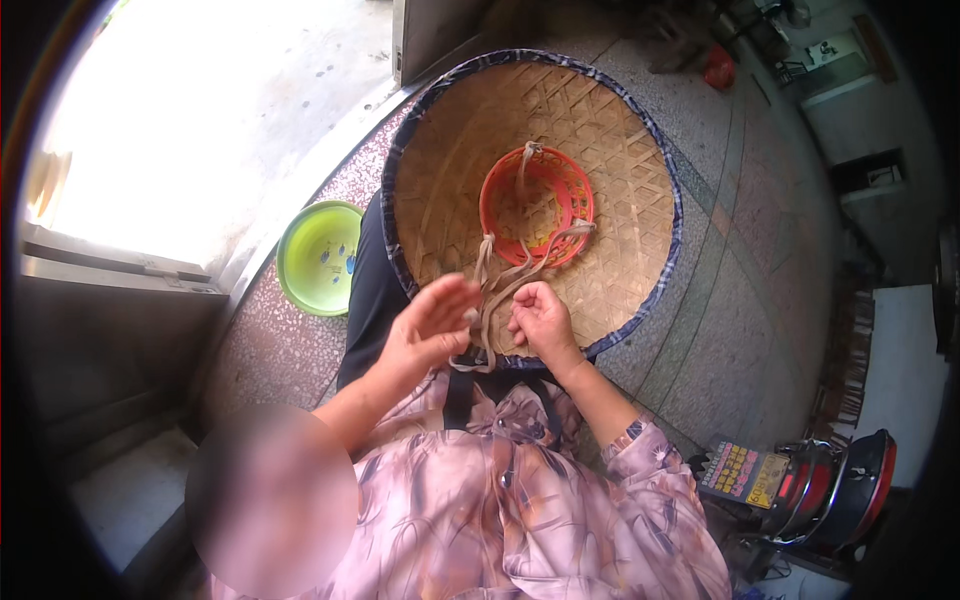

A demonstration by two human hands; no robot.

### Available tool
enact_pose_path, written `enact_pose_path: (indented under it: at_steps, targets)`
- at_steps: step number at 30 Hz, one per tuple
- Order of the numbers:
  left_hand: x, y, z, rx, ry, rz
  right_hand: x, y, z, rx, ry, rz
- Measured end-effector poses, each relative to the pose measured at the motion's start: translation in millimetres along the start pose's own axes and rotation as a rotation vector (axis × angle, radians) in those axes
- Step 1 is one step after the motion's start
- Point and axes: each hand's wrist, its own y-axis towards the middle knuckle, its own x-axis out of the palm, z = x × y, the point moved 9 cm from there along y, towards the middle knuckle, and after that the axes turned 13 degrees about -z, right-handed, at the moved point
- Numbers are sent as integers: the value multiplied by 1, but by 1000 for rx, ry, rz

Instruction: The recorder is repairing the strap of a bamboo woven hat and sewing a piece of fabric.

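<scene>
A wide woven bamboo basket (630, 190) with a dark blue cloth-bound rim rests against my lap. In it sits a small red plastic basket (487, 205) with beige cloth strips (487, 262) knotted to its rim. The strips trail toward me and hang between my hands. My left hand (432, 318) is raised over the near left rim, its fingers stretched out and slightly blurred. A small pale spot shows by its fingers; I cannot tell what it is. My right hand (543, 322) is closed just right of the strips; its fingertips hide whatever they may hold.
A green plastic basin (300, 262) stands on the speckled floor to the left, near a bright doorway (240, 110). At lower right are a printed card (742, 472) and a black-and-red round-ended object (850, 490). A red object (718, 68) lies at the far right.
</scene>
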Motion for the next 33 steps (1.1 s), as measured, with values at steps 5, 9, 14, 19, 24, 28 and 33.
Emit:
enact_pose_path:
  at_steps: [5, 9, 14, 19, 24, 28, 33]
  targets:
    - [-1, 33, 97, 459, 798, 187, 11, -24, -38, -140, -290, -57]
    - [84, 23, 44, 238, 1368, -452, 3, -23, -40, -101, -70, -77]
    - [80, 14, 7, 312, 1643, -655, -2, -28, -32, 3, -59, -48]
    - [67, 26, 33, 230, 1291, -579, 6, -37, -56, -137, -512, -110]
    - [-23, 43, 124, 219, 1149, 323, 24, -42, -69, -18, -827, -255]
    - [-37, -4, 194, 598, 1285, 773, 26, -42, -78, 30, -936, -285]
    - [0, -57, 24, -501, 416, 50, 32, -37, -81, -5, -938, -382]
